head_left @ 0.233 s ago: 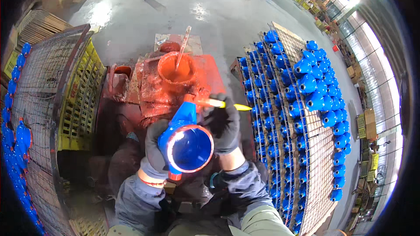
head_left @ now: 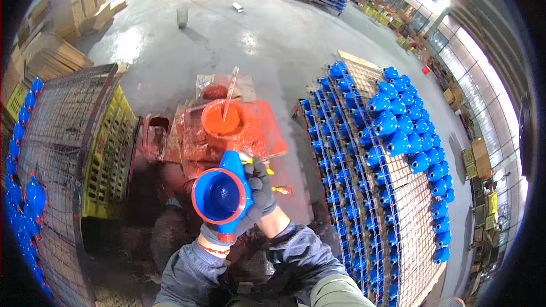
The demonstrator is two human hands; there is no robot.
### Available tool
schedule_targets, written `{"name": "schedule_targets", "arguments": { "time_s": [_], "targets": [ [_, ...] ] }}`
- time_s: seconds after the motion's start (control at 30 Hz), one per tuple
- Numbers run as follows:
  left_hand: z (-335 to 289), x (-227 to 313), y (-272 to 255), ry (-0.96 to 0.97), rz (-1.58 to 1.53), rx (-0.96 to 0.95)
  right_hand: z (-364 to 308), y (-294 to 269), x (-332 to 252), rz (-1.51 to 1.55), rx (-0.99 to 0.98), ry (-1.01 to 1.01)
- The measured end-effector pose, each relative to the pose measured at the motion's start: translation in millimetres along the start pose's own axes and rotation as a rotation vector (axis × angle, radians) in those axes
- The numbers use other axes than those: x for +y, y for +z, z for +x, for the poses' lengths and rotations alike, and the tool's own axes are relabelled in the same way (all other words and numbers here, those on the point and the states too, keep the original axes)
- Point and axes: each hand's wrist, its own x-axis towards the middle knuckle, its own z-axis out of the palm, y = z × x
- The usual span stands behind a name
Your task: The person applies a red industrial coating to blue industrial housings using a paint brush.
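Observation:
A blue hollow casting (head_left: 231, 162) with a wide round mouth, a tapered neck and red-painted rims is held up in front of me, its mouth facing me. My left hand (head_left: 245, 225), in a dark glove, is closed on it from behind and below; most of its fingers are hidden. My right hand (head_left: 261, 189), gloved too, is bent close against the casting's right side. A yellow-handled paintbrush (head_left: 269, 171) shows between its fingers. Beside that hand is a yellow and orange piece (head_left: 282, 190); I cannot tell whether it belongs to the same brush.
Behind the casting, a red paint pot (head_left: 223, 118) with a stick in it stands on a paint-covered bench (head_left: 267, 131). To the right, wire racks (head_left: 415, 204) carry many blue castings (head_left: 398, 143). At left are another mesh rack (head_left: 54, 136) and yellow crates (head_left: 108, 159).
The casting has moved left and turned, its mouth swinging to the left. My right hand has come in close to its side, with the brush angled differently. The view has tilted up.

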Motion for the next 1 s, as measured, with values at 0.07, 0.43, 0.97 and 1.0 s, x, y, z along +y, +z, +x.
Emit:
{"name": "schedule_targets", "arguments": {
  "time_s": [0.07,0.43,0.97,1.0],
  "targets": [
    [16,-12,16,-0.103,-0.367,-0.100,3,-13,-4,0.100,-0.005,-0.049],
    [-6,15,74,-0.004,0.184,0.207,-79,50,-14,-0.914,0.717,-0.888],
    [-71,-24,21,0.455,1.574,0.466,-247,59,100,-1.836,0.773,-1.149],
    [-87,-38,26,0.427,1.653,0.481,-254,74,106,-1.425,0.832,-1.066]
  ]
}}
